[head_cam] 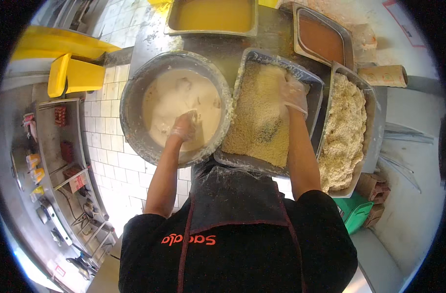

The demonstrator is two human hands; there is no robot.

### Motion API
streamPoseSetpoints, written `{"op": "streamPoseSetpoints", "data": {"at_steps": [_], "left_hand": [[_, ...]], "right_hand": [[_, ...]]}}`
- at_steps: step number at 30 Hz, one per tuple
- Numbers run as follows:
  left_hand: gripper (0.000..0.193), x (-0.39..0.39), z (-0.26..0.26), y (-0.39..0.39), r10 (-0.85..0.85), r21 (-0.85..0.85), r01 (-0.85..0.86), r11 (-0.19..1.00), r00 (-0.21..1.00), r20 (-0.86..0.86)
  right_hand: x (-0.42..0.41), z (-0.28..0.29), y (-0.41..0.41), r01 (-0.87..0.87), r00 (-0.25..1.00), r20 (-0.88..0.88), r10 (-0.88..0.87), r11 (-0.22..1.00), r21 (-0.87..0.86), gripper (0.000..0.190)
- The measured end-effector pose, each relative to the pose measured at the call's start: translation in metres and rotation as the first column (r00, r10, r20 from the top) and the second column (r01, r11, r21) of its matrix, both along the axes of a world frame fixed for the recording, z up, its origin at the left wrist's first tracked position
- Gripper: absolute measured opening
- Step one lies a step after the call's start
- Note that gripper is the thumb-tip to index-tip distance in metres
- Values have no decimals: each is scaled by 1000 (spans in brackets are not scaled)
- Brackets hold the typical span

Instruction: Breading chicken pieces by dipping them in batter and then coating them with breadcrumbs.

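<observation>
My left hand [185,126], in a clear plastic glove, dips into a large round tub [133,110] of pale, milky batter [157,128]. The batter hides its fingertips, and a few lumps break the surface around it. Also gloved, my right hand [294,96] reaches down into a grey rectangular tray [318,91] of yellowish breadcrumbs [252,124], near the tray's right side. The fingers there are blurred and partly covered by crumbs. Whether either hand grips something cannot be seen.
To the right stands a long metal pan [371,99] heaped with crumb-coated pieces [344,139]. At the back are a pan of yellow liquid [212,16] and one of orange-brown liquid [322,38]. A cardboard tube [382,75] lies beside the wall; a yellow bin [80,75] stands left on the tiled floor.
</observation>
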State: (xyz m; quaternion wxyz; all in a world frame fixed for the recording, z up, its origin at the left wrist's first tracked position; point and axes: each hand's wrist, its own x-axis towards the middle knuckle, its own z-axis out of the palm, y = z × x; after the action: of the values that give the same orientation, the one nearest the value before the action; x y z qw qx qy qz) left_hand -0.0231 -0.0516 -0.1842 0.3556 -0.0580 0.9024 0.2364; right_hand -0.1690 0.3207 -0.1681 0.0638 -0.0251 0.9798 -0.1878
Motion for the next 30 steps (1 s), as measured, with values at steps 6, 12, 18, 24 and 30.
{"op": "streamPoseSetpoints", "data": {"at_steps": [6,12,18,24,30], "left_hand": [[49,13,13,5,-233,-49,228,972,944,-234],[36,8,21,-9,76,132,-79,988,997,28],[30,7,56,13,614,621,-658,426,714,336],[42,14,56,11,588,752,-657,56,630,507],[38,36,37,-2,602,677,-514,527,788,130]], "right_hand": [[20,3,-58,-117,989,106,102,982,147,30],[74,-58,-60,-298,837,-365,407,900,319,28],[43,-14,-56,421,906,86,-415,858,-294,71],[56,84,-29,-216,600,715,360,933,-288,71],[83,87,-18,-416,909,-135,394,853,-316,58]]}}
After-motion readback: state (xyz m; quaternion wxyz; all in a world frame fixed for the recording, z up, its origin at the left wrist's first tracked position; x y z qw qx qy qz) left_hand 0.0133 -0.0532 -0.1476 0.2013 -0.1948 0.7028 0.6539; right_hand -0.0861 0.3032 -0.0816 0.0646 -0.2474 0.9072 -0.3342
